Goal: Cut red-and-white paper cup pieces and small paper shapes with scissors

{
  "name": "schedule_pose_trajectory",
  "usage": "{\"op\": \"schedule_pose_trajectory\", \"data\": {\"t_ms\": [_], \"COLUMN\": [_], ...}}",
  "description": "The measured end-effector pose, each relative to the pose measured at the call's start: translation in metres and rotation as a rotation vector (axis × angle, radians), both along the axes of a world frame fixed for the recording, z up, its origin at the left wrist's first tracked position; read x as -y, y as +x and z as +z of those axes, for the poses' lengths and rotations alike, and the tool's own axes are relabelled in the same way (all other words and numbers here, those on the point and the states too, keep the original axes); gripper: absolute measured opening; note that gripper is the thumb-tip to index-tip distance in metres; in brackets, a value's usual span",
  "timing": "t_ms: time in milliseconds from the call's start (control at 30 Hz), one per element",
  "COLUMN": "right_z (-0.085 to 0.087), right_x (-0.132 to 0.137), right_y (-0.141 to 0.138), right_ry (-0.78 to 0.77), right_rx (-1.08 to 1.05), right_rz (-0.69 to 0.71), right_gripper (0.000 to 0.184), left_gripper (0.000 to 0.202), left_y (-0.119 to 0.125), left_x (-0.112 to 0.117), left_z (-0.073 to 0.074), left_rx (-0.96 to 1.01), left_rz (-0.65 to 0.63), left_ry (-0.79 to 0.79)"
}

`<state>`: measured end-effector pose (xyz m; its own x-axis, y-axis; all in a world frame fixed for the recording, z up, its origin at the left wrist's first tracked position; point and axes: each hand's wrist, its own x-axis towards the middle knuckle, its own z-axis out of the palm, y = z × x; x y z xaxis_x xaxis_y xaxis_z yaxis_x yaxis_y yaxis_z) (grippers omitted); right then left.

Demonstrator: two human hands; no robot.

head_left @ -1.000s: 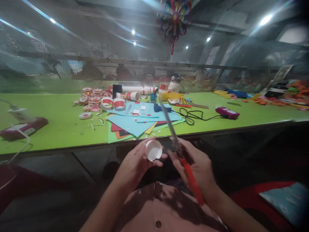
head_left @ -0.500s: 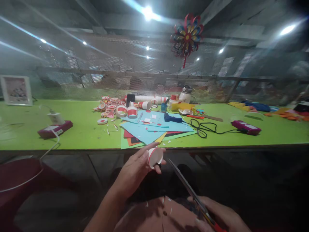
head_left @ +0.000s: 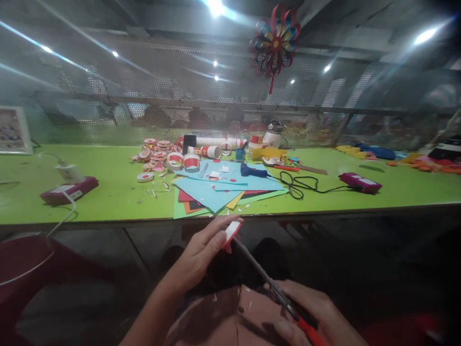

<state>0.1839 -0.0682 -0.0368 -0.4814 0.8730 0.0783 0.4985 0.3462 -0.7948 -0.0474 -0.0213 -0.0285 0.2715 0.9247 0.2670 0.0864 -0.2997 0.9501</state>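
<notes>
My left hand [head_left: 207,247] is closed around a cut-down paper cup piece [head_left: 232,232], white with a red edge, held in front of the table's near edge. Its side faces me, so its inside is hidden. In my right hand [head_left: 309,307] are long scissors [head_left: 264,275] with red-orange handles, pointing up and left. The scissor tip meets the lower edge of the cup piece, or lies very close to it; I cannot tell if it is cutting. The blades look closed together.
On the green table [head_left: 115,192] lie light blue sheets [head_left: 212,194] with a dark blue glue gun [head_left: 254,170] and its black cord. Cut cup rings [head_left: 158,153] are heaped behind. Purple power strips [head_left: 360,183] sit at both sides. A maroon stool [head_left: 25,259] stands at lower left.
The cup piece has turned from showing its round open face to showing its side. The scissors have moved up and left to the piece. The view has shifted slightly.
</notes>
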Motion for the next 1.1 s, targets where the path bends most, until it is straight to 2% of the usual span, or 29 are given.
{"op": "schedule_pose_trajectory", "data": {"t_ms": [300,433,700,833,967,1100], "right_z": [-0.001,-0.003,-0.008,-0.009,-0.017,-0.030], "right_x": [0.002,0.002,0.004,0.005,0.006,0.007], "right_y": [0.000,0.001,0.001,0.002,0.007,0.014], "right_ry": [-0.011,0.020,0.164,0.274,0.401,0.534], "right_rx": [-0.009,0.035,0.085,0.157,0.276,0.306], "right_rz": [0.012,-0.008,-0.037,-0.058,-0.082,-0.062], "right_gripper": [0.021,0.026,0.019,0.016,0.025,0.035], "left_gripper": [0.040,0.042,0.043,0.042,0.042,0.044], "left_y": [-0.003,-0.004,-0.003,-0.005,-0.007,-0.005], "left_x": [-0.002,-0.002,-0.004,-0.004,-0.002,-0.001], "left_z": [-0.001,-0.003,-0.014,-0.016,-0.017,-0.019], "left_rx": [-0.036,-0.054,0.045,0.120,0.198,0.283], "left_rz": [-0.094,-0.083,-0.066,-0.096,-0.101,-0.108], "left_ry": [-0.024,-0.038,-0.038,-0.064,-0.063,-0.009]}}
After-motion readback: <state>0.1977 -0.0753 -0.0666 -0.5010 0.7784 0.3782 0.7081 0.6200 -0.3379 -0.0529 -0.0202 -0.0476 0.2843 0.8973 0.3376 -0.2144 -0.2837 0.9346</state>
